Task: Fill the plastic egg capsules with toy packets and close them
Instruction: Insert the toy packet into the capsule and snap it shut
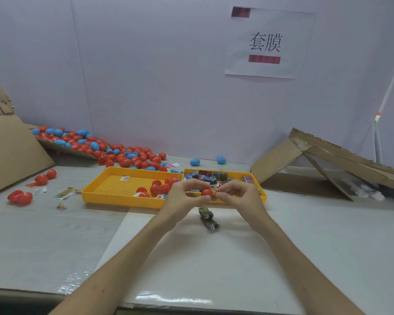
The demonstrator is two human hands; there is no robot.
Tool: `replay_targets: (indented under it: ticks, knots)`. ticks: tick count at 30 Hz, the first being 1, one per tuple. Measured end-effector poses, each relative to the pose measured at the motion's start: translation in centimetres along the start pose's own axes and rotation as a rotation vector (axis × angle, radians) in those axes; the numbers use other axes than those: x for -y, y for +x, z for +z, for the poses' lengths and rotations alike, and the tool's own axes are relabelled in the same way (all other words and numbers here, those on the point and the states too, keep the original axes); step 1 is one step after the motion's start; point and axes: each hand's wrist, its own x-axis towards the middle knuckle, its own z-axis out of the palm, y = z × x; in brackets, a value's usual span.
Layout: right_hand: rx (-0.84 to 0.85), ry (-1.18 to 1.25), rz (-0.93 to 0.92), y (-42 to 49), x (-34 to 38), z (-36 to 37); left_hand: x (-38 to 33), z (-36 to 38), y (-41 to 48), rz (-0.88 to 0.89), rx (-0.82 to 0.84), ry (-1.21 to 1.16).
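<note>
white tabletop (282,246): both hands' fingers, left hand (184,196) and right hand (237,196), pinch a red egg capsule (207,192).

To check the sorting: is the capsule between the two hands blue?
No, the egg capsule pinched by the left hand is red.

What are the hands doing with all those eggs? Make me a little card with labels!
Left hand: holds the red egg capsule from its left
Right hand: pinches the same capsule from its right
Left yellow tray: a few red capsules at its right end
Right yellow tray: toy packets
Table just below the hands: two dark packets
Back left: pile of red and blue eggs
</note>
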Motion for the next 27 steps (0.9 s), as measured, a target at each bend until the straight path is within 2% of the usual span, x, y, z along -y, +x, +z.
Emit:
replay_targets:
  ticks: [8, 15, 27]
  knots:
    - [-0.011, -0.032, -0.036, 0.05, -0.07, 0.14, -0.25, 0.14, -0.24, 0.054, -0.009, 0.073]
    - [-0.022, -0.037, -0.052, 0.02, -0.19, 0.10, -0.24, 0.52, -0.48, 0.171, -0.055, 0.244]
    - [0.008, -0.056, -0.045, -0.10, -0.19, 0.29, -0.01, 0.50, -0.48, 0.178, -0.033, 0.274]
